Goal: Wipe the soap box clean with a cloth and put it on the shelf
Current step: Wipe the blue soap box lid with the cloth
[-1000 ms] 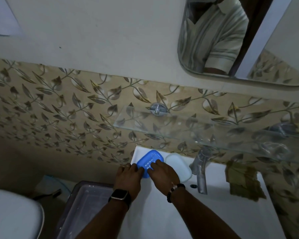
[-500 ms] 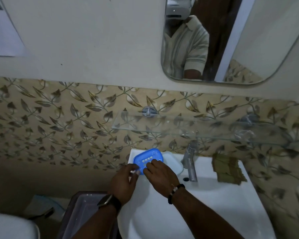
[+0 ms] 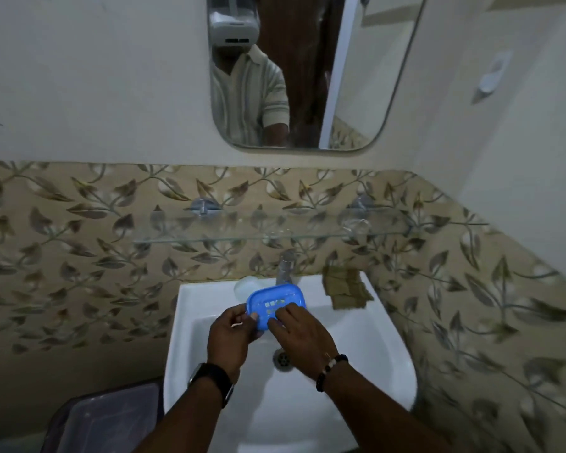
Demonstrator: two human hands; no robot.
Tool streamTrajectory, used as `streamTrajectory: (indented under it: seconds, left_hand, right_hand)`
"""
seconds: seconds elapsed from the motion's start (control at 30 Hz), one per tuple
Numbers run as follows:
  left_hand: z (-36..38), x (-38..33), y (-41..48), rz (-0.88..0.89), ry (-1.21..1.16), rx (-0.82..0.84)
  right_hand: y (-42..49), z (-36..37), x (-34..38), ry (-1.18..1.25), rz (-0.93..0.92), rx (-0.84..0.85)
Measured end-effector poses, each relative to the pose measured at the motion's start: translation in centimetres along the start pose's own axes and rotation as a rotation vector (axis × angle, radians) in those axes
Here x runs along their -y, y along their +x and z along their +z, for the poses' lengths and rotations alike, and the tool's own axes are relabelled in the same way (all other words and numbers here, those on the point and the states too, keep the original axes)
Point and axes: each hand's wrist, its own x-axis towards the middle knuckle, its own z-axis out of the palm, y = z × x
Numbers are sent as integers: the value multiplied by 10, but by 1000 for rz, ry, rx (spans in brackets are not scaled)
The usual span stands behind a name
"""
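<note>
Both hands over sink (image 3: 356,325): left hand (image 3: 231,338) fingers pinch soap box (image 3: 276,305) edge, right hand (image 3: 299,338) fingertips press its top

Both hands (image 3: 232,335) raised together, fingers (image 3: 283,313) curled

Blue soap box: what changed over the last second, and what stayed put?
The blue soap box left the basin's back left corner; both hands, left hand and right hand, now hold it over the bowl. The white piece, the folded cloth and the glass shelf look unchanged.
</note>
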Motion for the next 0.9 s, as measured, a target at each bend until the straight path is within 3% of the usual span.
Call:
streamTrajectory:
  seconds: [0.17, 0.27, 0.47, 0.73, 0.9]
  left_hand:
    - [17, 1, -3, -6, -103, -20]
    - [24, 5, -2, 15, -113, -22]
    - [33, 16, -10, 23, -125, -39]
    - [26, 22, -15, 29, -98, -90]
    - [25, 20, -13, 31, -70, -99]
  right_hand:
    - [-7, -2, -50, 16, 222, -114]
    - [-3, -2, -94, -27, 423, -86]
    - [-6, 13, -153, -102, 624, 101]
    - [-18, 81, -195, -5, 816, 637]
    - [-19, 98, -178, -108, 775, 571]
